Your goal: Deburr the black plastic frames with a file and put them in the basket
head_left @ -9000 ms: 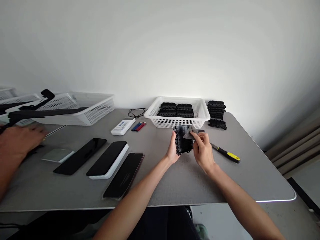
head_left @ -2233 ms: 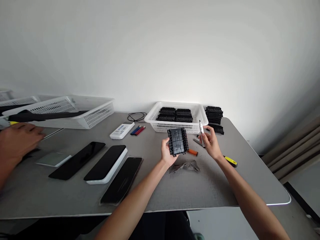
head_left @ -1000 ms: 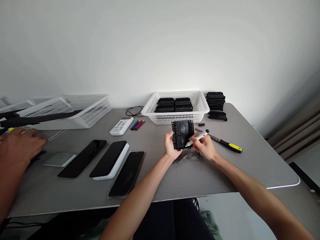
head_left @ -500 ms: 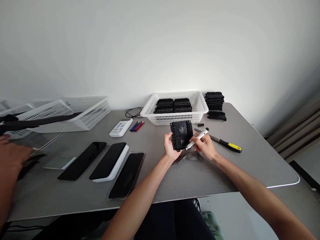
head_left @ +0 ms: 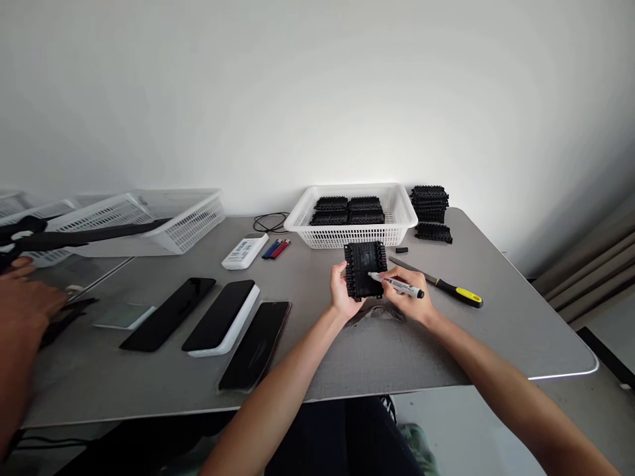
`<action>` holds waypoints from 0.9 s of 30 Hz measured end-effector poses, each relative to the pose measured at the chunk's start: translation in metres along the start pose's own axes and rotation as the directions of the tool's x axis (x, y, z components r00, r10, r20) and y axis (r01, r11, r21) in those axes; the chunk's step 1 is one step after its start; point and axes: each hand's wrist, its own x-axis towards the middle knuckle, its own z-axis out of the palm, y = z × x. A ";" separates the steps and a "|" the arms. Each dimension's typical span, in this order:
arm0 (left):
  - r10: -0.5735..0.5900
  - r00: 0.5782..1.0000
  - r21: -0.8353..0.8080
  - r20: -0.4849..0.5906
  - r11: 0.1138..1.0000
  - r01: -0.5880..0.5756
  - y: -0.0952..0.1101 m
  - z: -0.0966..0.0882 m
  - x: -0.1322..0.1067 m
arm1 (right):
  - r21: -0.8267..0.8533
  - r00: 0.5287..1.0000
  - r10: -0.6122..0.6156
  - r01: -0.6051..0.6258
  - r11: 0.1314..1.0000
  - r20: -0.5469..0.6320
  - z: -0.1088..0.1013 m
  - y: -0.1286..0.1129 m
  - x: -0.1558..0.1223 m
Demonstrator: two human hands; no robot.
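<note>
My left hand (head_left: 342, 292) grips a black plastic part (head_left: 364, 264) with toothed side edges, holding it tilted up above the table. In my right hand (head_left: 409, 297) is a white marker (head_left: 401, 286), its tip at the face of the part; whether it touches I cannot tell. The marker's black cap (head_left: 401, 250) lies on the table behind my right hand. Close to the right stands a file (head_left: 461, 294) with a black and yellow handle, lying flat. Behind the part is a white basket (head_left: 347, 236) with several similar black parts (head_left: 347, 210) inside.
A stack of black parts (head_left: 429, 203) stands right of the basket, one part (head_left: 433, 233) before it. Left are two lighters (head_left: 276, 249), a white box (head_left: 245, 252), phones (head_left: 255, 344) and a power bank (head_left: 221, 317). Another person's hand (head_left: 30, 297) works at the far left.
The marker's tip has moved up from the part's lower edge towards its middle, and the pen now slants the other way. The view has shifted slightly.
</note>
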 end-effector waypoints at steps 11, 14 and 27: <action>-0.016 1.000 0.003 -0.024 1.000 0.016 -0.001 0.002 -0.001 | -0.038 1.000 -0.019 0.019 0.999 0.003 0.001 -0.001 0.001; -0.020 0.999 -0.004 -0.031 1.000 0.020 -0.001 0.002 -0.001 | -0.045 1.000 -0.027 0.027 0.999 0.002 0.001 0.000 0.000; -0.032 0.999 0.070 0.044 0.997 0.028 -0.011 0.001 -0.004 | 0.143 0.989 0.055 -0.035 0.989 -0.138 -0.004 -0.002 0.004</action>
